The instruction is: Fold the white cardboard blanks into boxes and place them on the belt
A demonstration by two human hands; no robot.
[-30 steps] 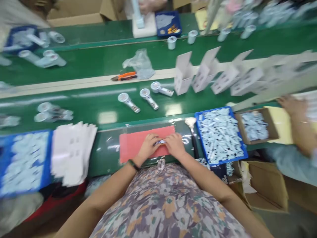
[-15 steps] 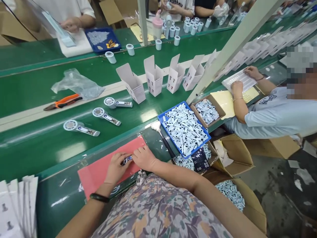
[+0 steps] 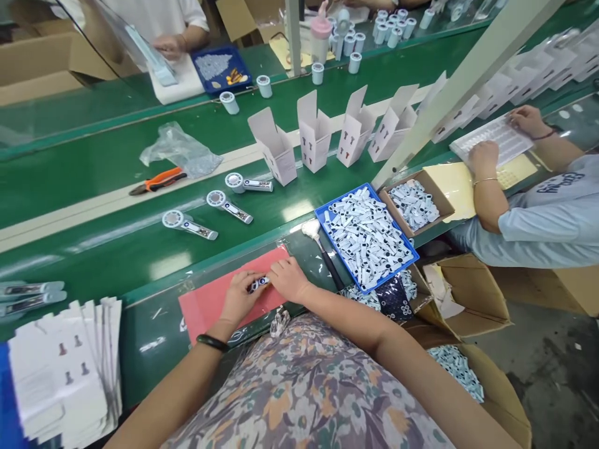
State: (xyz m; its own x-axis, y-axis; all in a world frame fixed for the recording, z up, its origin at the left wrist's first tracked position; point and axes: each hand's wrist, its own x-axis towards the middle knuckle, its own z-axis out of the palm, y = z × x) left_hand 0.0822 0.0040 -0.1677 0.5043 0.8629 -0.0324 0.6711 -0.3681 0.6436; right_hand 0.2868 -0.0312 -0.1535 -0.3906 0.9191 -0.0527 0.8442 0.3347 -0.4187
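No legible text — shirt lettering [image 3: 555, 183] unclear

Two green conveyor surfaces, the nearer [image 3: 121, 259] and the farther [image 3: 112, 134], ran across a factory workroom, divided by a pale strip [image 3: 70, 215]. A green workbench [image 3: 145, 349] edged the near side, its top glossy. A slanted pale post [image 3: 472, 72] crossed the right side, and an upright post [image 3: 293, 37] stood at the far edge. Open cardboard boxes [image 3: 482, 296] sat low at right above a stained grey floor [image 3: 556, 355], while light patches [image 3: 171, 265] gleamed on the near surface.
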